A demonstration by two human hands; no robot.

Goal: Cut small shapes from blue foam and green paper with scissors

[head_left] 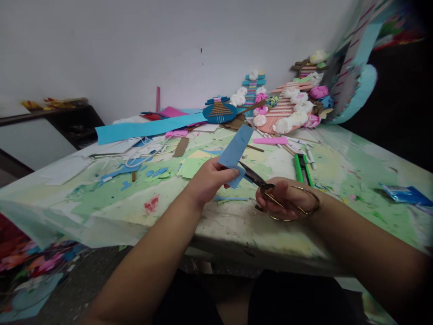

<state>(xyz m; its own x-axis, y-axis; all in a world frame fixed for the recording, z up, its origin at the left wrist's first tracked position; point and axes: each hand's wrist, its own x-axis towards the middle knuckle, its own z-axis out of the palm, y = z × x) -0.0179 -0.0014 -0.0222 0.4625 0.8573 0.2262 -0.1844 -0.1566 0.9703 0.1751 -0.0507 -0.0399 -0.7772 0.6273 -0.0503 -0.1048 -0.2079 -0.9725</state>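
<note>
My left hand (211, 180) pinches a strip of blue paper (237, 145) between thumb and fingers, holding it tilted above the table. My right hand (282, 198) grips a pair of scissors (253, 175) by their gold-coloured handles, with the dark blades pointing up and left. The blades meet the lower part of the paper strip, close to my left thumb; the exact cut line is too small to make out. Below my hands a thin blue strip (232, 198) lies on the table.
Paint-stained sheeting covers the table (135, 216). Behind stand paper instrument-like crafts (219, 110) and crumpled paper flowers (297, 101). A green box cutter (302, 169) and several markers lie right of centre, a blue packet (407, 194) far right, blue scraps (157, 172) left.
</note>
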